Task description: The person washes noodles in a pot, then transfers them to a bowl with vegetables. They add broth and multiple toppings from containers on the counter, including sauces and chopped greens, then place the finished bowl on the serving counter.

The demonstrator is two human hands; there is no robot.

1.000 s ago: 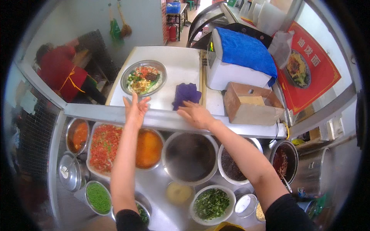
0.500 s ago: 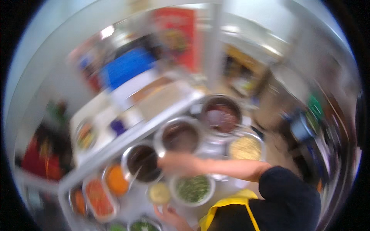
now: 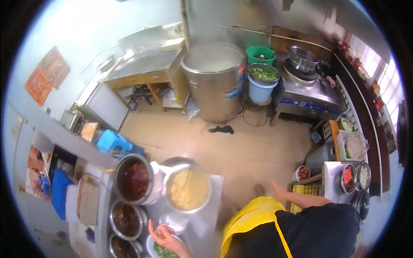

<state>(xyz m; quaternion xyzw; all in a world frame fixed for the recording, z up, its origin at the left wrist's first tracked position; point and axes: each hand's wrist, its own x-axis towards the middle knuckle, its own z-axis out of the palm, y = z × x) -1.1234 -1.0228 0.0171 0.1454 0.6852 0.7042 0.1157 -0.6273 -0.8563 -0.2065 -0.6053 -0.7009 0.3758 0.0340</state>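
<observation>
My left hand [image 3: 167, 239] is empty, with fingers apart, above a white bowl of chopped greens [image 3: 161, 250] at the counter's near edge. Beside its fingertips stands a steel pot of dark sauce [image 3: 126, 220]. Just beyond the hand sits a large steel bowl of pale yellow pieces in liquid [image 3: 188, 189]. A deep pot of dark red broth [image 3: 133, 178] stands left of that bowl. My right hand [image 3: 279, 191] hangs over the floor right of the counter, holding nothing, its fingers stretched out. A yellow apron [image 3: 254, 215] covers my front.
A tall steel vat [image 3: 215, 86] stands across the tiled floor [image 3: 193, 137], with a black cloth [image 3: 221, 129] before it. A stove [image 3: 307, 94] bears a steel pot. Yellow egg trays [image 3: 305, 190] and a side table [image 3: 333, 172] with bowls are at right.
My view has swung right, from the counter to the floor and stove. My right arm has left the pots and is now out over the floor. My left hand stays near the greens.
</observation>
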